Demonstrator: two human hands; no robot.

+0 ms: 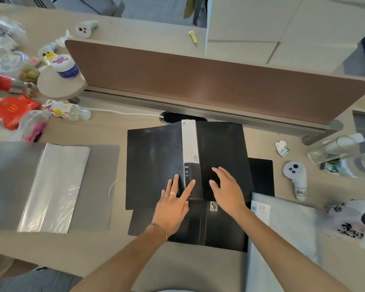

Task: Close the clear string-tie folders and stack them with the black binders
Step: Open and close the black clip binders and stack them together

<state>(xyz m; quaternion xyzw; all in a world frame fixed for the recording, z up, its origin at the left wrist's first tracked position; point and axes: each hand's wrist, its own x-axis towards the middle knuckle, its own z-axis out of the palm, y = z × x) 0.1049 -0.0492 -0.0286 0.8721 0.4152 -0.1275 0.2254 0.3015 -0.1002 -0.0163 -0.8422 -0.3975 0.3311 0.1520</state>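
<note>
Lying under both flat hands (198, 197), black binder (219, 144)

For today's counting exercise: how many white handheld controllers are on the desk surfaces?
2. One white controller lies right of the black binders, labelled in handwriting. The second controller lies beyond the brown divider, far left. Clutter may hide others.

The beige desk (122, 127) is covered — black binders (156, 165), a clear folder (51, 186), bottles (65, 109), a controller (296, 178).
</note>
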